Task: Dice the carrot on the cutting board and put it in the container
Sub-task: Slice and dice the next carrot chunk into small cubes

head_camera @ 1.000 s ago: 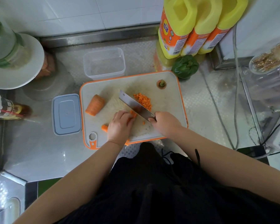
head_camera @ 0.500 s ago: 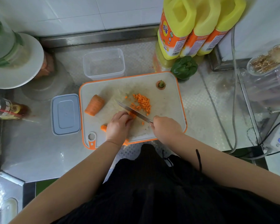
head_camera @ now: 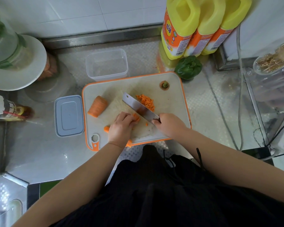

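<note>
On the orange-rimmed cutting board (head_camera: 170, 102), my left hand (head_camera: 121, 126) holds down a bundle of carrot strips (head_camera: 136, 117) with curled fingers. My right hand (head_camera: 169, 125) grips the handle of a cleaver (head_camera: 138, 107), whose flat blade is tilted up just right of the strips. A pile of diced carrot (head_camera: 146, 101) lies beyond the blade. A thick carrot chunk (head_camera: 97, 106) sits at the board's left, and the carrot top (head_camera: 164, 85) at the far right corner. The clear container (head_camera: 107, 64) stands behind the board.
A grey lid (head_camera: 68, 115) lies left of the board. Yellow oil jugs (head_camera: 195, 25) and a green pepper (head_camera: 188, 67) stand at the back right. A white plate (head_camera: 23, 66) and a sauce bottle (head_camera: 10, 110) are on the left, cables and appliances on the right.
The cleaver came down through the strips half a second ago and is now lifted again, its blade face tilted up. My left hand stays on the strips.
</note>
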Demonstrator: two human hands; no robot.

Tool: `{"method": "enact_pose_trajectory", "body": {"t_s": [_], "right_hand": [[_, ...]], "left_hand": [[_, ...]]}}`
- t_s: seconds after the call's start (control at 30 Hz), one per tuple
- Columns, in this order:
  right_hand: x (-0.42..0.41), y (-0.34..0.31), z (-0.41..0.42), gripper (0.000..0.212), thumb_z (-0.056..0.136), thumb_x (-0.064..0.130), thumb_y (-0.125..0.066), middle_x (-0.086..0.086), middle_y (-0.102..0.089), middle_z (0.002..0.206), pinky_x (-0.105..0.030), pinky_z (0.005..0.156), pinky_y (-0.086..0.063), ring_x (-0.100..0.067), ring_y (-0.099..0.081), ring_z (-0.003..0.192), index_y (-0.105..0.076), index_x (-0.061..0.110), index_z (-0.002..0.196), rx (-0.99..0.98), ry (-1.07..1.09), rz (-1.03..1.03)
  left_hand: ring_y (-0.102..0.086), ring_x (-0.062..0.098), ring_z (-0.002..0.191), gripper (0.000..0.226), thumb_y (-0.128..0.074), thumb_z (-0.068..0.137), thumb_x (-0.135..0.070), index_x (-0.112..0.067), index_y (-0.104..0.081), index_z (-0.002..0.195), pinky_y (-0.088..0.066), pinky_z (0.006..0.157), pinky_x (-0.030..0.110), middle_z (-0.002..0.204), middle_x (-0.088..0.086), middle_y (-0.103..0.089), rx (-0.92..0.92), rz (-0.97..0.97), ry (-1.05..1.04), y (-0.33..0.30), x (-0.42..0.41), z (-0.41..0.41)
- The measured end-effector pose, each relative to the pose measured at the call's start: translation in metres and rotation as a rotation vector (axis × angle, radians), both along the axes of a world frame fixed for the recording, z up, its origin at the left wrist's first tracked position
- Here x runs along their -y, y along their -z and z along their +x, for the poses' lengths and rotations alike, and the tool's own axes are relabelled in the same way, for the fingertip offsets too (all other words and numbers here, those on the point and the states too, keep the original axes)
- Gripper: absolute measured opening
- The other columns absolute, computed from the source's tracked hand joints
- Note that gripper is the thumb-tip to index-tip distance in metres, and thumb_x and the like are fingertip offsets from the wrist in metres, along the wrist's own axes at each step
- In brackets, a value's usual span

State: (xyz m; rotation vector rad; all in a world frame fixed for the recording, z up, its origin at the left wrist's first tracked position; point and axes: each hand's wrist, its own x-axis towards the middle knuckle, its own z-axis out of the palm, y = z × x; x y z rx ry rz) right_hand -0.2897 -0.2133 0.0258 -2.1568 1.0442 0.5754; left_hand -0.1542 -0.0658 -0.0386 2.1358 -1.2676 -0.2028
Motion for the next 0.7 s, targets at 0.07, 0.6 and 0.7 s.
{"method": "enact_pose_trajectory", "body": {"t_s": [0.07, 0.6, 0.7], "right_hand": [[-0.004, -0.002, -0.004, 0.033, 0.099, 0.039, -0.042, 0.000, -0.048, 0.066, -0.033, 0.060, -0.041, -0.025, -0.055, 0.071, -0.048, 0.012, 0.083, 0.015, -0.005, -0.047], [-0.043, -0.005, -0.008, 0.017, 0.101, 0.025, -0.038, -0.001, -0.052, 0.072, -0.036, 0.060, -0.047, -0.025, -0.057, 0.070, -0.046, 0.013, 0.092, -0.002, -0.061, -0.148], [-0.047, 0.002, -0.005, 0.010, 0.098, 0.018, -0.042, 0.000, -0.053, 0.072, -0.034, 0.058, -0.043, -0.024, -0.058, 0.071, -0.045, 0.014, 0.090, -0.026, -0.045, -0.149]], "left_hand": [[-0.051, 0.014, 0.086, 0.027, -0.056, 0.088, -0.027, -0.006, -0.072, 0.083, -0.049, 0.058, 0.030, 0.088, 0.008, -0.063, 0.000, -0.028, -0.007, -0.001, 0.000, 0.002], [-0.063, 0.025, 0.078, 0.022, -0.060, 0.085, -0.023, -0.006, -0.074, 0.079, -0.053, 0.063, 0.030, 0.087, 0.005, -0.067, 0.042, 0.015, 0.069, 0.006, -0.004, 0.008], [-0.065, 0.026, 0.077, 0.027, -0.056, 0.086, -0.025, -0.006, -0.074, 0.079, -0.055, 0.063, 0.031, 0.087, 0.006, -0.068, 0.051, -0.002, 0.078, 0.005, -0.004, 0.009]]}}
